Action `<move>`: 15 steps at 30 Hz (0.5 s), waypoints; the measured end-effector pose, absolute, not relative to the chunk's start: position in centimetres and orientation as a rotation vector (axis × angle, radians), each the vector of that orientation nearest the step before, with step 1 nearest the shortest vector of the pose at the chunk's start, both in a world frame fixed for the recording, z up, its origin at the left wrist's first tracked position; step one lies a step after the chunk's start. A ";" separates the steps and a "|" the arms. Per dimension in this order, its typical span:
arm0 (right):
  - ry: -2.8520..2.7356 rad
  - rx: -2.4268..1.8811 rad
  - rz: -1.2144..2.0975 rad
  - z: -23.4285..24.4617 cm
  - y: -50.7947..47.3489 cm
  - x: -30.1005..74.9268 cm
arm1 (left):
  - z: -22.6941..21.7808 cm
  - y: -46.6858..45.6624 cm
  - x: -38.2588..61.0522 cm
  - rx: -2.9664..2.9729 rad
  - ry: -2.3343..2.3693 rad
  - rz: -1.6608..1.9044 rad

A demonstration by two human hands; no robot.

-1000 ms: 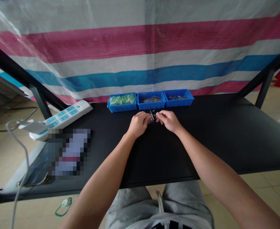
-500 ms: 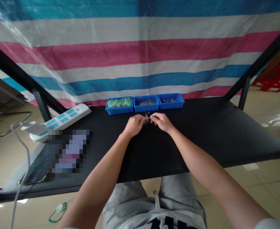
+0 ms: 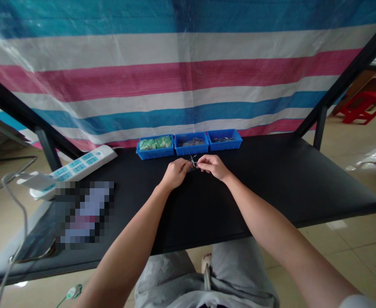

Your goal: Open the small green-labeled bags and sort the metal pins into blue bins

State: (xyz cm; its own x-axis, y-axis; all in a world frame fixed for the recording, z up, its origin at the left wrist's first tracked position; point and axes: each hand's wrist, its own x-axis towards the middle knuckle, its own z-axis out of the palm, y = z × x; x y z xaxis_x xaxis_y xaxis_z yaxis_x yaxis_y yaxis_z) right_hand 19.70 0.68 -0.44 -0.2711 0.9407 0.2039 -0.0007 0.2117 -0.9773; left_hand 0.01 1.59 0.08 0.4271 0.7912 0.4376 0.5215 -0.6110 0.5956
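Between my two hands are several thin silvery metal pins (image 3: 193, 159), crossing one another; they are too small to name more exactly. My left hand (image 3: 176, 173) is closed, its fingertips pinching the left side of these pieces. From the right, my right hand (image 3: 214, 166) pinches them too, thumb against fingers. Just beyond the hands stand three blue bins in a row. Light green packets fill the left bin (image 3: 156, 156). Small greyish parts lie in the middle bin (image 3: 192, 149), and thin metal pins lie in the right bin (image 3: 225, 146).
A white power strip (image 3: 103, 160) with a plug and grey cable lies at the left of the black table (image 3: 271, 184). Nearer me is a blurred-out flat object (image 3: 87, 214). A striped sheet (image 3: 188, 81) hangs behind, with black frame bars at both sides.
The view has shifted slightly, so the table and bins appear a little lower and further left. Both hands keep their pinch on the metal pins, with little other movement.
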 end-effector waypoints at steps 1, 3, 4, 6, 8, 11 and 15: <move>-1.517 -0.922 1.232 -0.4 0.7 19.8 | 0.1 1.5 0.0 2.310 1.117 0.997; -1.477 -0.900 1.256 -0.3 0.8 20.0 | 0.2 1.5 0.1 2.293 1.107 0.983; -1.453 -0.886 1.274 -0.3 0.8 20.0 | 0.2 1.4 0.1 2.283 1.102 0.980; -1.416 -0.857 1.307 -0.3 0.8 19.9 | 0.2 1.4 0.1 2.265 1.096 0.975; -1.391 -0.839 1.324 -0.3 0.7 19.7 | 0.1 1.4 0.0 2.256 1.092 0.966; -1.374 -0.837 1.322 -0.2 0.7 19.5 | 0.0 1.4 0.0 2.266 1.091 0.941; -1.383 -0.874 1.238 -0.1 0.7 19.9 | -0.1 1.5 0.0 2.295 1.142 0.997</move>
State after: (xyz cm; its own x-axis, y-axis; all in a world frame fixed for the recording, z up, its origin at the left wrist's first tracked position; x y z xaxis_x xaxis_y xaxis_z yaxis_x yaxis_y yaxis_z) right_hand 19.90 0.73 -0.07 -0.1972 0.9550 0.2214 -0.1151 0.2018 -0.9726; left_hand 0.03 1.45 -0.12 0.4155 0.8049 0.4237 0.5290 -0.5927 0.6073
